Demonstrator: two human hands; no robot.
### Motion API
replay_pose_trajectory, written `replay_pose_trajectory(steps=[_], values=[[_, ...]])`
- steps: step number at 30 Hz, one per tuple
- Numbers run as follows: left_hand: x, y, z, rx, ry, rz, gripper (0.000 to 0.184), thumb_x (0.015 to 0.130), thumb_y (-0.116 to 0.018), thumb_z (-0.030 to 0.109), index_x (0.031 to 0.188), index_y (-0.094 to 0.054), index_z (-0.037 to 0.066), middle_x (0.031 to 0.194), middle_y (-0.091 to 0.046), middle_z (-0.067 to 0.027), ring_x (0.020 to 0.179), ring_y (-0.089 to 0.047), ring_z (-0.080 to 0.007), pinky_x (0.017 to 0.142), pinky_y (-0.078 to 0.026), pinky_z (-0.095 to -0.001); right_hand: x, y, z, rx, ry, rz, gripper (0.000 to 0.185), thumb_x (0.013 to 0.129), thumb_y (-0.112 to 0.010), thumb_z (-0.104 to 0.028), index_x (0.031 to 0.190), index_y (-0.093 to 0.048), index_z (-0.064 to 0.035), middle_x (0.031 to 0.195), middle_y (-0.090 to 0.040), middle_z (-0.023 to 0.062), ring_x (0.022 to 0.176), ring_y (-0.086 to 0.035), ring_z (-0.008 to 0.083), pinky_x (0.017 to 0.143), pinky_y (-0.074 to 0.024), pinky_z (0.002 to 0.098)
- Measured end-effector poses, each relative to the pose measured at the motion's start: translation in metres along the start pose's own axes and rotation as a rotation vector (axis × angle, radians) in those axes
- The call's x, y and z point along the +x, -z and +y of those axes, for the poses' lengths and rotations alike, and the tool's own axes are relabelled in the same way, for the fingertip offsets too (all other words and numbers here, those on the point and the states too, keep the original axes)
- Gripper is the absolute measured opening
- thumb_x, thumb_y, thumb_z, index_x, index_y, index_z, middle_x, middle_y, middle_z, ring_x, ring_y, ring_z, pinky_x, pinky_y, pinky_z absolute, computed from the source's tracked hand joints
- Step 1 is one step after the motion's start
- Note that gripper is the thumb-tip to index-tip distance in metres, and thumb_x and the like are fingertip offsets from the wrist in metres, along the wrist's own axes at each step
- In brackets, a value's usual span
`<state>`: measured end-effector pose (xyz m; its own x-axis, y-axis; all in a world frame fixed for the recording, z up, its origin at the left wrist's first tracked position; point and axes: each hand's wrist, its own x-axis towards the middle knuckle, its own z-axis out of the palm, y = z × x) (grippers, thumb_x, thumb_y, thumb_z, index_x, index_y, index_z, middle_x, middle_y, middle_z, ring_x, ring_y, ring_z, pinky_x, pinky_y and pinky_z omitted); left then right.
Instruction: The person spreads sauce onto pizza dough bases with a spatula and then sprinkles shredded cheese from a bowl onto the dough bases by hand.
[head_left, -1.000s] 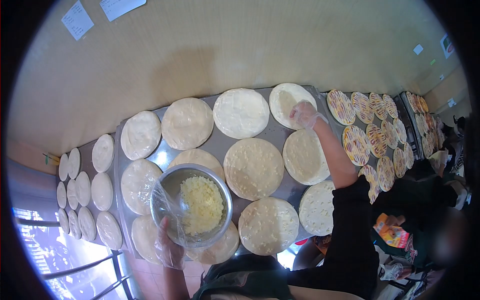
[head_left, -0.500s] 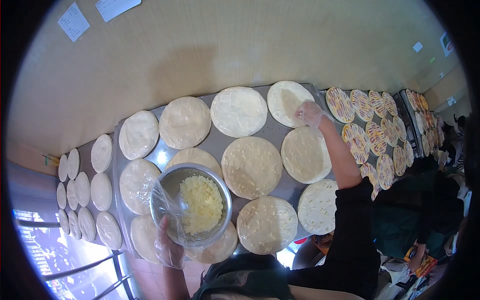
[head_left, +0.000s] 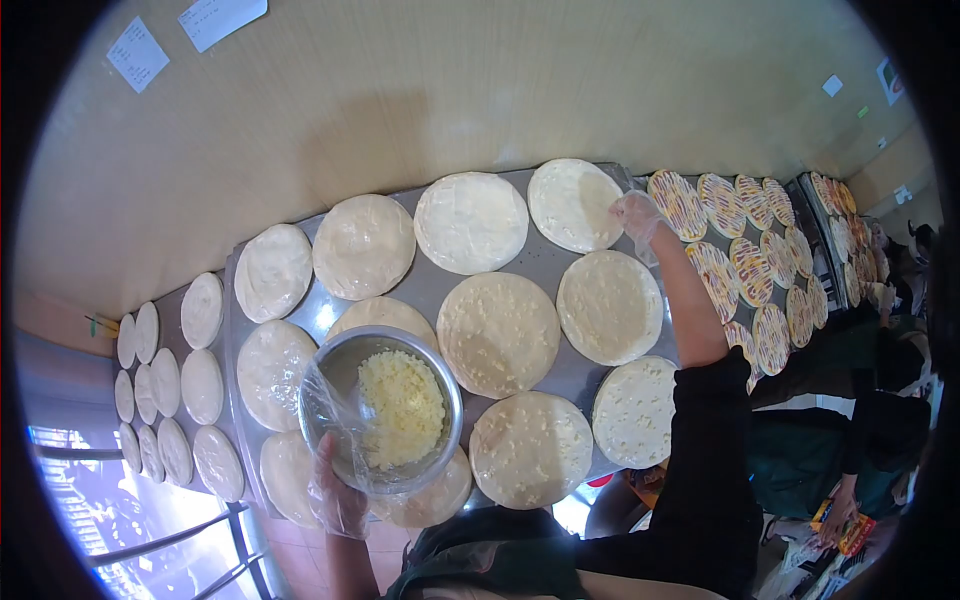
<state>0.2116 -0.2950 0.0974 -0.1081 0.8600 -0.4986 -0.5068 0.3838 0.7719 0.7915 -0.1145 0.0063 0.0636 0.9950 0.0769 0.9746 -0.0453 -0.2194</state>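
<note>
Bowl (head_left: 403,341): hides part of the dough round (head_left: 384,315) behind it and part of the lower dough round (head_left: 440,495).
Left hand (head_left: 338,497): some fingers out of sight beneath the bowl; its forearm runs off the bottom edge.
Right hand (head_left: 638,214): too small to tell what, if anything, sits between the fingertips.
Wall sheet (head_left: 138,54): writing unreadable.
Second sheet (head_left: 222,18): cut off at the top.
Window (head_left: 130,525): washed out by glare.
Packet (head_left: 856,536): lettering illegible, partly covered by a co-worker's hand (head_left: 842,514).
</note>
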Motion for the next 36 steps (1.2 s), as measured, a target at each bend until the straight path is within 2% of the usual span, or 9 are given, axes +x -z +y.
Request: replay_pose_trajectory(steps=[9,18,21,23,24,27,30,32,36], values=[[0.004,0.001,-0.004,0.006,0.017,-0.011,0.046,0.087,-0.051,0.033,0.119,-0.044,0.0,0.107,-0.054,-0.0094,0.097,-0.053,-0.0193,0.087,-0.043,-0.0306,0.016,0.008,0.01,-0.019,-0.183,-0.079,0.019,0.069,-0.056,-0.007,0.086,-0.066,-0.0047,0.087,-0.063,0.0149,0.085,-0.061,0.0231,0.073,-0.0456,0.0312],[0.007,0.001,-0.003,0.028,0.052,0.032,0.05,0.087,-0.049,0.037,0.118,-0.045,-0.003,0.106,-0.055,-0.0121,0.095,-0.055,-0.0194,0.083,-0.045,-0.0302,0.042,0.012,0.032,-0.313,0.095,-0.064,0.021,0.076,-0.053,-0.018,0.087,-0.068,-0.0096,0.08,-0.066,0.0121,0.073,-0.063,0.027,0.067,-0.049,0.0348],[0.006,-0.008,-0.001,-0.019,0.036,0.064,0.05,0.087,-0.049,0.037,0.117,-0.045,-0.003,0.106,-0.055,-0.0121,0.095,-0.055,-0.0189,0.083,-0.045,-0.0302,0.051,0.014,0.026,-0.215,0.001,-0.039,0.02,0.075,-0.054,-0.018,0.087,-0.068,-0.0112,0.08,-0.066,0.0119,0.069,-0.063,0.0262,0.063,-0.0489,0.0342],[0.007,-0.007,0.0,-0.005,0.035,0.058,0.048,0.088,-0.048,0.035,0.118,-0.045,-0.003,0.107,-0.055,-0.0124,0.096,-0.055,-0.0192,0.083,-0.045,-0.0303,0.059,0.004,0.035,0.768,-0.353,-0.009,0.02,0.074,-0.055,-0.019,0.087,-0.069,-0.0125,0.079,-0.066,0.0113,0.068,-0.063,0.0233,0.063,-0.0488,0.0332],[0.008,-0.006,-0.001,-0.004,0.036,0.061,0.048,0.088,-0.048,0.035,0.118,-0.045,-0.003,0.107,-0.055,-0.0124,0.096,-0.055,-0.0192,0.083,-0.045,-0.0303,0.064,0.005,0.033,0.769,-0.354,-0.013,0.02,0.074,-0.055,-0.019,0.087,-0.069,-0.0125,0.079,-0.066,0.0113,0.068,-0.063,0.0233,0.063,-0.0488,0.0332],[0.01,0.001,-0.005,0.119,-0.014,0.057,0.047,0.089,-0.048,0.033,0.119,-0.044,-0.003,0.108,-0.054,-0.0125,0.096,-0.054,-0.0196,0.084,-0.045,-0.0305,0.071,0.008,0.027,0.342,-0.348,-0.012,0.021,0.075,-0.054,-0.019,0.087,-0.069,-0.0105,0.077,-0.066,0.0101,0.069,-0.063,0.0206,0.063,-0.0484,0.0332],[0.013,0.007,-0.008,0.188,-0.088,0.097,0.046,0.09,-0.047,0.032,0.12,-0.043,-0.003,0.11,-0.054,-0.0124,0.097,-0.054,-0.0195,0.085,-0.045,-0.0304,0.081,0.003,0.028,-0.322,0.023,-0.146,0.022,0.076,-0.052,-0.019,0.088,-0.068,-0.0072,0.079,-0.066,0.0115,0.074,-0.063,0.0199,0.067,-0.0482,0.0339],[0.011,-0.004,-0.001,0.04,0.017,0.046,0.046,0.09,-0.047,0.032,0.121,-0.042,-0.002,0.11,-0.053,-0.0126,0.097,-0.054,-0.0198,0.085,-0.045,-0.0306,0.094,-0.019,0.058,1.471,-0.549,0.023,0.021,0.075,-0.051,-0.019,0.083,-0.066,-0.006,0.08,-0.064,0.0142,0.078,-0.062,0.0214,0.069,-0.0479,0.0342],[0.009,-0.013,0.004,-0.032,0.05,0.042,0.046,0.089,-0.047,0.032,0.121,-0.042,-0.002,0.11,-0.053,-0.0127,0.097,-0.054,-0.0203,0.085,-0.045,-0.0308,0.101,-0.014,0.048,1.275,-0.545,0.069,0.018,0.073,-0.052,-0.017,0.076,-0.064,-0.005,0.078,-0.063,0.017,0.078,-0.062,0.0216,0.068,-0.0475,0.0335]])
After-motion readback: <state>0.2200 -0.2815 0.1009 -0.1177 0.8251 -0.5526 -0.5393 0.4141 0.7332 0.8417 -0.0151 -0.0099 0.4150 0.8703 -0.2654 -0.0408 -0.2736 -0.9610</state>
